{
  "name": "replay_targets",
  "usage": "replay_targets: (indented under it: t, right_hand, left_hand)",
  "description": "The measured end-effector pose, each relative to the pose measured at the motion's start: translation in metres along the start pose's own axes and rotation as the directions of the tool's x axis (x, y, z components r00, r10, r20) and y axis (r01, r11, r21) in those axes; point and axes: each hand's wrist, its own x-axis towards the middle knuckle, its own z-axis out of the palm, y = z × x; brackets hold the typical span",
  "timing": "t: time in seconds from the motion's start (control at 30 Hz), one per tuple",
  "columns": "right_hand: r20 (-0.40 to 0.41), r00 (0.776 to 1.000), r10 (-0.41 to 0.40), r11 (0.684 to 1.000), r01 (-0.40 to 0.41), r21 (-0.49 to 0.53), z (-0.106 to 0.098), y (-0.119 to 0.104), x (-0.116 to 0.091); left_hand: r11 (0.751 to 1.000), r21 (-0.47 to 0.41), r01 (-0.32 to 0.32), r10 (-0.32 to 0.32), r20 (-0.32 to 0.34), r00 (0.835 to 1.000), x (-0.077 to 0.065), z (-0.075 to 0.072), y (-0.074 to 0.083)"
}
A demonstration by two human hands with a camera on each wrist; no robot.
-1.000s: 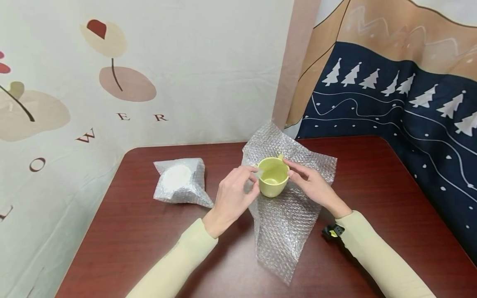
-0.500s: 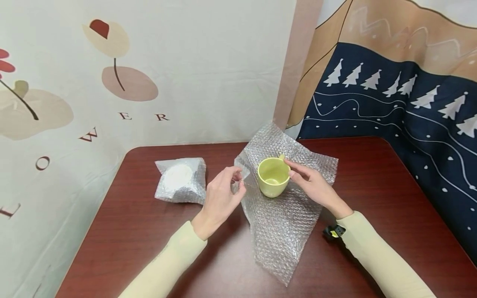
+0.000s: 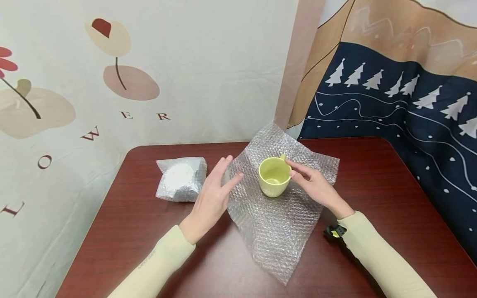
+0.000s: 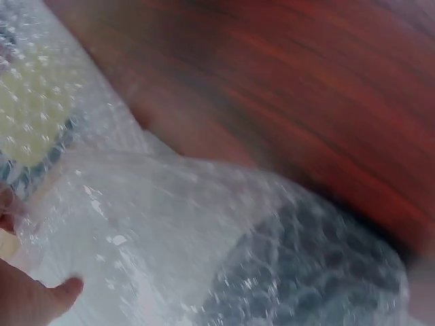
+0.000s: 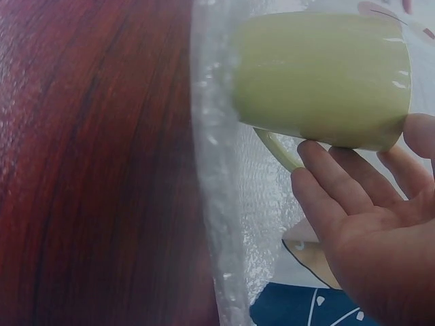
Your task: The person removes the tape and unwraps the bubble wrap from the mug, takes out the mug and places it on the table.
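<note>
A yellow-green mug [image 3: 274, 178] stands upright on a sheet of bubble wrap [image 3: 275, 231]. At the mug's right side my right hand [image 3: 312, 184] holds it lightly, thumb by the rim and fingers along the wall near the handle. The right wrist view shows those fingertips against the mug [image 5: 323, 78], just beside its handle [image 5: 277, 149]. My left hand [image 3: 210, 194] is over the wrap's left edge, fingers extended and spread from the thumb. In the left wrist view, its thumb [image 4: 64, 293] is by the bubble wrap [image 4: 170, 224], through which the mug shows blurred.
Left of my left hand lies a bubble-wrapped bundle [image 3: 180, 179] with a round white thing inside. A small black object [image 3: 331, 232] is by my right wrist. The dark red table [image 3: 123, 223] meets a printed curtain [image 3: 208, 82] at the back.
My left hand has moved left from beside the mug, first pinching the wrap's edge, then letting go with fingers straightened. The wrap's left side has spread outward. My right hand stays at the mug.
</note>
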Motion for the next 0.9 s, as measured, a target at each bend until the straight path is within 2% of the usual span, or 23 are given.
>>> replay_targets:
  t: [0.13, 0.23, 0.37, 0.5, 0.63, 0.73, 0.8, 0.9]
  right_hand:
    - [0.001, 1.000, -0.008, 1.000, 0.008, 0.001, 0.000, 0.000, 0.000]
    - [0.002, 1.000, -0.012, 1.000, 0.012, 0.002, 0.000, 0.000, 0.000]
    - [0.001, 1.000, -0.008, 1.000, 0.008, 0.001, 0.001, 0.000, -0.001]
    - [-0.001, 1.000, -0.009, 1.000, 0.009, -0.007, 0.000, 0.000, -0.001]
    - [-0.005, 1.000, -0.023, 1.000, 0.023, -0.016, 0.000, 0.000, 0.000]
    - [-0.006, 1.000, -0.027, 0.999, 0.027, -0.019, 0.000, -0.001, 0.000]
    - [-0.006, 1.000, -0.025, 1.000, 0.024, -0.020, 0.000, -0.001, 0.000]
    - [-0.004, 1.000, -0.023, 1.000, 0.023, -0.022, 0.000, -0.001, 0.000]
  left_hand:
    - [0.988, 0.139, -0.071, 0.048, 0.165, 0.985, -0.003, -0.002, -0.001]
    - [0.974, 0.196, -0.112, 0.062, 0.243, 0.968, -0.005, -0.003, -0.001]
    - [0.958, 0.244, -0.152, 0.078, 0.289, 0.954, -0.008, -0.004, -0.003]
    - [0.937, 0.303, -0.173, 0.079, 0.298, 0.951, -0.012, -0.004, -0.005]
    - [0.916, 0.367, -0.163, 0.044, 0.312, 0.949, -0.014, -0.005, -0.004]
    - [0.902, 0.406, -0.146, -0.003, 0.344, 0.939, -0.015, -0.005, -0.003]
    - [0.893, 0.431, -0.133, -0.044, 0.376, 0.925, -0.015, -0.005, -0.002]
    - [0.874, 0.471, -0.120, -0.112, 0.435, 0.893, -0.015, -0.006, -0.001]
